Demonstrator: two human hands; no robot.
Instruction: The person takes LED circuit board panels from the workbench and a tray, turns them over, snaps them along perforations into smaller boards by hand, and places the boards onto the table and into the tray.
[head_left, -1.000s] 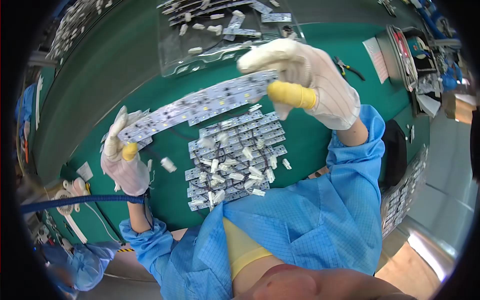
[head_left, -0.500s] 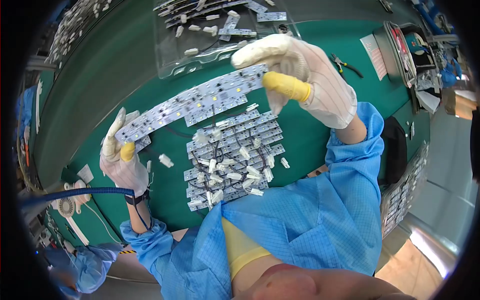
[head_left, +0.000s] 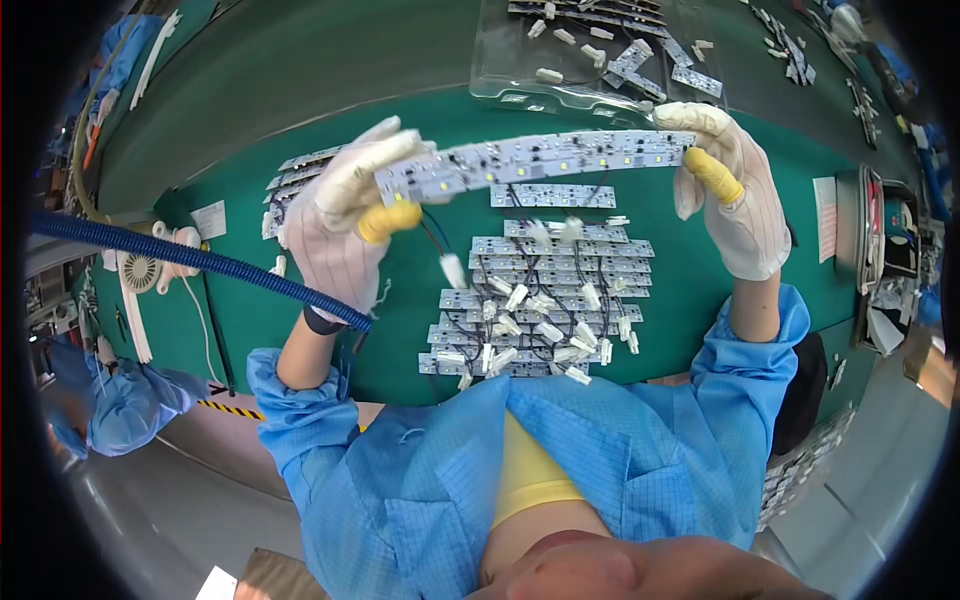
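Note:
A long white LED circuit board is stretched almost level between my gloved hands, its small yellow LEDs showing. My left hand pinches its left end, with a yellow cot on the thumb. At the other end my right hand grips the board, its thumb also in a yellow cot. A white connector on dark wires hangs near the left end. Below lie rows of LED boards with tangled wires and white connectors, and one separate board sits just above them. More boards lie partly behind my left hand.
A clear plastic tray with more boards stands at the back. The blue coiled cord crosses to my left wrist. A small fan is at left, a metal box at right. Another person's blue sleeve shows lower left.
The view has turned, so the rows of boards and the tray appear farther right. The held board has gone from a steep slant to nearly level, with both hands still on its ends.

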